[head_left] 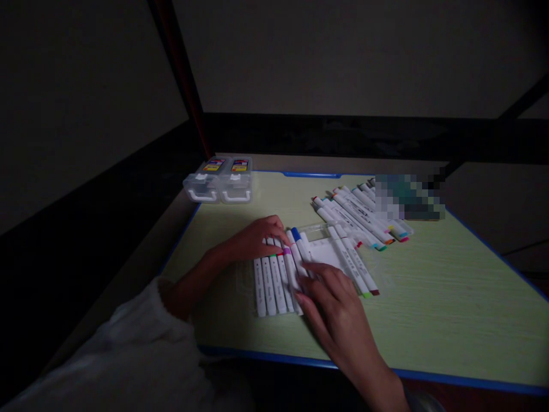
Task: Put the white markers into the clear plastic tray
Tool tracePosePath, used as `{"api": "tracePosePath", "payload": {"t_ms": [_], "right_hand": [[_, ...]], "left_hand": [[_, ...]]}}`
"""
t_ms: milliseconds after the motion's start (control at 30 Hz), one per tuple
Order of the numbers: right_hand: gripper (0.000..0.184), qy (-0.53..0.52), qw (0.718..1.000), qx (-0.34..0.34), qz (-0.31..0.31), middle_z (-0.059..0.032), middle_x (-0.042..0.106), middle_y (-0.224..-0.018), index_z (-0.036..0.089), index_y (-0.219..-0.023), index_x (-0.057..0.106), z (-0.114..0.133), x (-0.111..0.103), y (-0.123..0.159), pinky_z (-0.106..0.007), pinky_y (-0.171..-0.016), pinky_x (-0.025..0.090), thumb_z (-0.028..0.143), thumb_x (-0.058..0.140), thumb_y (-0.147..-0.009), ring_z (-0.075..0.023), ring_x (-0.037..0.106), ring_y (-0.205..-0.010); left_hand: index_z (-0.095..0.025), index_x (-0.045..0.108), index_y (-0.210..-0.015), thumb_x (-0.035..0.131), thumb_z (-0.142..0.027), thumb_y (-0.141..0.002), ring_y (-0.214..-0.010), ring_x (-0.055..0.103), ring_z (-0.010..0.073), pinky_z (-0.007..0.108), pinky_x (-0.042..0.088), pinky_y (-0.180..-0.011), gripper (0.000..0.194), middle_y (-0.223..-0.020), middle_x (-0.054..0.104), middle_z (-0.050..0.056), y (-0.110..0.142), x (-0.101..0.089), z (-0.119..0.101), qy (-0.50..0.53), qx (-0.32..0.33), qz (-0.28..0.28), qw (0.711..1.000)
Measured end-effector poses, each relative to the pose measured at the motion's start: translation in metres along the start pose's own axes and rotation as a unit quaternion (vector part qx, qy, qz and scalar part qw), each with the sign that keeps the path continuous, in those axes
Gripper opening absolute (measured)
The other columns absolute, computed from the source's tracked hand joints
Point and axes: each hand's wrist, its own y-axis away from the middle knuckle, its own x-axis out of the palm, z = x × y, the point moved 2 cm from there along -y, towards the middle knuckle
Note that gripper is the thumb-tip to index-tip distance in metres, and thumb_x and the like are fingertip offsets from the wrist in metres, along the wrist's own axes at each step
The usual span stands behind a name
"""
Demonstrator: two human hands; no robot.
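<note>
White markers with coloured bands lie side by side in a clear plastic case [315, 233] on the table. My left hand [261, 237] reaches over their upper ends, thumb and fingers closed at the top of a purple-banded marker [290, 264]. From the lower right, my right hand [337, 303] has its bent fingers and thumb on the lower part of the same marker and its neighbour. A blue-ended marker [297, 234] slants beside it, its lower end hidden by my right fingers. Two more markers [349, 257], green- and dark-red-ended, rest across the case's right side.
A pile of white markers with many end colours [360, 212] lies at the back right, next to a pixelated dark item [412, 200]. Two clear boxes with white handles [235, 186] stand at the back left. Blue edging [274, 357] borders the pale green table [450, 309].
</note>
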Motion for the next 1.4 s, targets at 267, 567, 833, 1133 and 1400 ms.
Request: {"api": "tracePosePath", "payload": {"t_ms": [267,567,833,1133,1400], "right_hand": [[0.024,0.017,0.999,0.035,-0.01,-0.0125,0.054,-0.105,0.012,-0.092,0.061,-0.0013,0.0007,-0.0002,-0.04,-0.081,0.044,0.025,0.042,-0.086,-0.0233,0.048,-0.099],[0.029,0.038,0.996,0.079,-0.036,-0.013,0.054,-0.109,0.012,-0.102,0.061,-0.0064,0.0037,0.0028,-0.041,-0.082,0.046,0.027,0.042,-0.086,-0.0238,0.05,-0.099],[0.032,0.065,0.993,0.092,-0.046,-0.0136,0.053,-0.109,0.011,-0.101,0.061,-0.0062,0.0028,0.0042,-0.04,-0.079,0.048,0.029,0.04,-0.086,-0.0247,0.05,-0.098],[0.034,0.073,0.99,0.107,-0.063,-0.0152,0.053,-0.11,0.007,-0.1,0.061,-0.0072,0.0024,0.0048,-0.041,-0.081,0.048,0.029,0.04,-0.086,-0.0259,0.05,-0.1],[0.035,0.043,0.988,0.135,-0.061,-0.0161,0.052,-0.112,0.007,-0.099,0.062,-0.0089,0.0023,0.006,-0.041,-0.08,0.048,0.029,0.038,-0.086,-0.0255,0.054,-0.099]], "left_hand": [[-0.017,0.068,-0.078,0.059,-0.013,-0.071,-0.078,0.051,0.0108,0.023,0.041,-0.07,0.012,-0.082,0.052,0.001,0.0011,-0.0015,0.0052,0.001,0.008,-0.002,1.0],[-0.018,0.067,-0.076,0.059,-0.011,-0.07,-0.079,0.051,0.0103,0.023,0.042,-0.072,0.012,-0.083,0.048,0.001,0.0019,-0.0018,0.0041,-0.002,0.002,-0.005,1.0],[-0.015,0.066,-0.075,0.058,-0.008,-0.069,-0.081,0.053,0.0108,0.025,0.043,-0.073,0.013,-0.089,0.052,0.003,0.0017,-0.0031,0.0021,0.014,0.015,-0.01,1.0],[-0.014,0.064,-0.073,0.056,-0.003,-0.067,-0.08,0.057,0.0113,0.026,0.044,-0.073,0.015,-0.085,0.059,0.004,0.0012,-0.0028,0.0038,0.025,0.045,-0.016,0.999],[-0.014,0.063,-0.072,0.054,-0.001,-0.066,-0.08,0.058,0.0111,0.025,0.044,-0.072,0.016,-0.085,0.061,0.004,0.0012,-0.002,0.0048,0.026,0.047,-0.018,0.998]]}}
